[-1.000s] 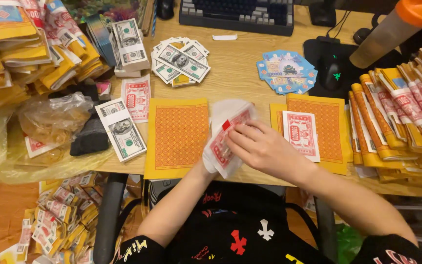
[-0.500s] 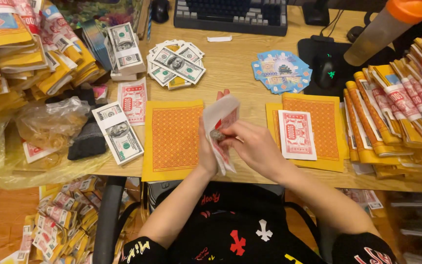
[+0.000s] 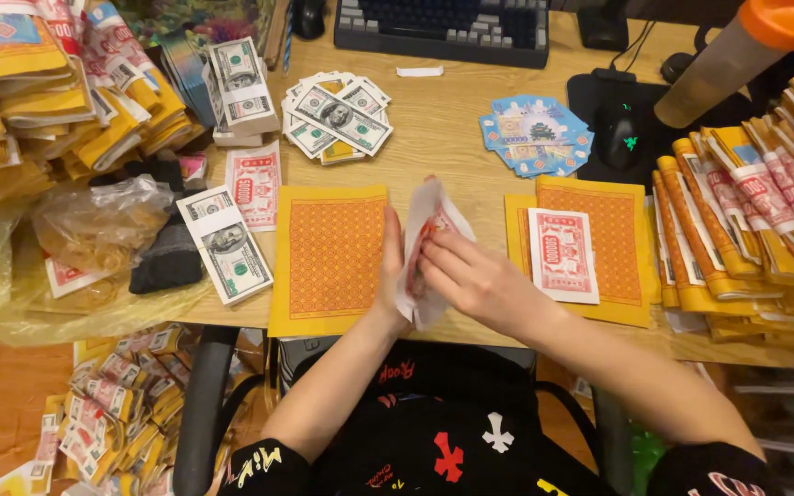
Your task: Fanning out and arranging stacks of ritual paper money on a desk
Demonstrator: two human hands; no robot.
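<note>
Two hands meet over the desk (image 3: pixel 443 138) edge, clamped together on a thin stack of red-and-white notes (image 3: pixel 426 241) held upright on its edge. The left hand (image 3: pixel 391 266) backs the stack with a flat palm; the right hand (image 3: pixel 472 280) closes over its front, fingers pressed into the paper. Just left of the stack lies an orange sheet (image 3: pixel 331 257) with a yellow border. Just right of it a second orange sheet (image 3: pixel 613 243) carries a flat red note (image 3: pixel 562 254). Beyond the stack, toward the keyboard (image 3: pixel 443 28), sits a fan of green bills (image 3: pixel 337 118). Far right of it, folded yellow bundles (image 3: pixel 746 220) are stacked.
</note>
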